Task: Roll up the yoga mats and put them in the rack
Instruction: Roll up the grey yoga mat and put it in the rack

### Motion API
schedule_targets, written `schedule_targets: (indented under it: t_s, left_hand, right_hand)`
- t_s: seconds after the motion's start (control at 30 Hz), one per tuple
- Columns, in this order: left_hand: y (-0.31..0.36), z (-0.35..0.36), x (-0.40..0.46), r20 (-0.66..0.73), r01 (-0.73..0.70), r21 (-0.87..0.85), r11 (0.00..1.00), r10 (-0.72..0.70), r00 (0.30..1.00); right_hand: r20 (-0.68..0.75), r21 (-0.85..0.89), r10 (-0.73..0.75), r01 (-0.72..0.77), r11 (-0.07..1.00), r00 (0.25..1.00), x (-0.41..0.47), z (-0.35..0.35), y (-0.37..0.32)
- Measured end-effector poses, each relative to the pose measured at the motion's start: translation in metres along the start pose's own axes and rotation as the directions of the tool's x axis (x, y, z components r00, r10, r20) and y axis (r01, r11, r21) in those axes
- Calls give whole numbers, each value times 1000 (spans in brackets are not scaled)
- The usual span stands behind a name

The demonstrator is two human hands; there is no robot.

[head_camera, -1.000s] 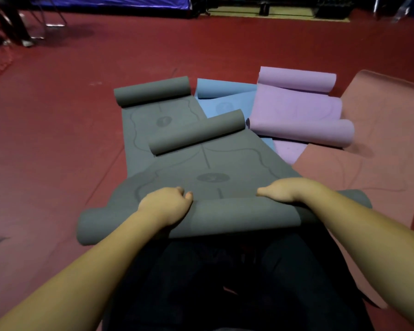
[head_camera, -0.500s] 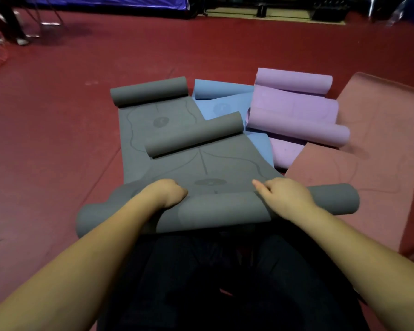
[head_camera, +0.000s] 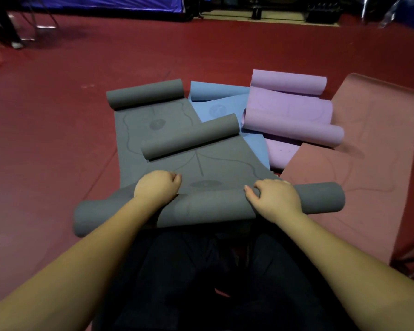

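Grip: I see both hands on the near roll of the grey mat (head_camera: 208, 206); the left hand (head_camera: 157, 187) has fingers curled over the roll's top, the right hand (head_camera: 274, 199) likewise, thumb tip out on the left side.
Position: roll lies crosswise on the red floor (head_camera: 58, 139) just ahead of my dark-trousered knees, its ends sticking out past both hands.
Look: dark grey, faint line pattern and an oval mark on the flat part just beyond my hands; far end curled into a second roll.
Neighbours: another grey mat (head_camera: 145, 94) lies under and behind it, far end rolled; blue mat (head_camera: 215, 91) beside that; purple mat (head_camera: 289, 115), curled at both ends; pink mat (head_camera: 359, 144) spread flat at right.
Obstruction: the grey mat overlaps the second grey mat and the blue one.
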State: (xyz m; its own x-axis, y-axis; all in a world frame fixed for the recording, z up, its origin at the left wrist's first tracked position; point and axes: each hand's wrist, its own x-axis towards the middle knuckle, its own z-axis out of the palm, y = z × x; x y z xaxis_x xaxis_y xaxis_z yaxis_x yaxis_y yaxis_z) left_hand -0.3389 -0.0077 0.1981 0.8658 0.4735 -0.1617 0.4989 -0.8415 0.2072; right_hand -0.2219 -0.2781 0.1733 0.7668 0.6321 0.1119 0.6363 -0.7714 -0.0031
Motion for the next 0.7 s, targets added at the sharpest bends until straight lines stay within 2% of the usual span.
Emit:
schedule_targets:
  t_s: [0.1, 0.2, 0.33, 0.57, 0.63, 0.7]
  left_hand:
    - [5, 3, -22, -245, -35, 22, 999, 39, 969]
    - [5, 17, -43, -368, -108, 67, 992, 125, 921]
    - [0, 33, -56, -331, -75, 175, 982, 130, 935]
    - [5, 0, -36, -236, -112, 188, 976, 155, 959]
    - [6, -5, -34, -252, -109, 211, 971, 161, 954]
    - [11, -9, -39, -205, -95, 200, 975, 137, 969]
  right_hand:
    - [44, -20, 3, -2, 1000, 999, 2, -1, 3]
    - [136, -6, 43, -43, 999, 990, 11, -1, 4]
    - [289, 31, 86, -99, 995, 953, 31, -5, 5]
    - [463, 54, 108, -149, 987, 880, 51, -29, 3]
    - [516, 68, 103, -161, 985, 851, 52, -40, 4]
    - [576, 80, 84, -159, 984, 813, 49, -47, 6]
